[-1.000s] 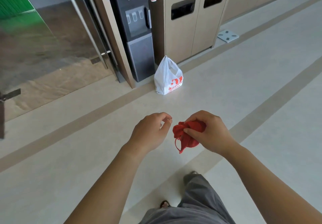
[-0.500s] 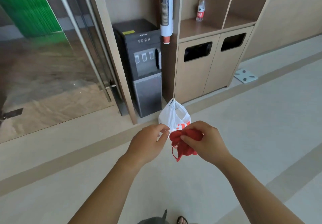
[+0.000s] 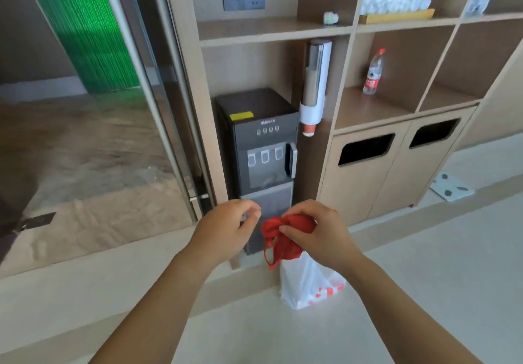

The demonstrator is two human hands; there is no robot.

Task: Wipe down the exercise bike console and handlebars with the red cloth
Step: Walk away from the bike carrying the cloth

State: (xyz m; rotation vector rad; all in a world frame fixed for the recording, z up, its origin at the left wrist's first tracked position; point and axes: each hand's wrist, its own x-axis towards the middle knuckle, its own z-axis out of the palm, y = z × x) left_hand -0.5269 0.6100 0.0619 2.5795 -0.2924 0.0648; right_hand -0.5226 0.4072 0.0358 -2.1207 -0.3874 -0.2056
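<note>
Right hand [image 3: 319, 236] grips the bunched cloth [image 3: 285, 250]; left hand [image 3: 226, 230] is curled just beside it.

The right thumb and fingers clamp the top of the cloth and hide much of it, while a loop of hem hangs below, in front of the dispenser [image 3: 260, 148] base. The left hand shows only its back: loosely clenched, nothing visible in it, its fingertips close to the cloth but apart from it, palm hidden. A white bag [image 3: 305, 287] stands on the floor [image 3: 424, 278] at the foot of the shelving, its top covered by the cloth and right wrist, its red print too blurred to read. The bottom edge cuts off both forearms.
</note>
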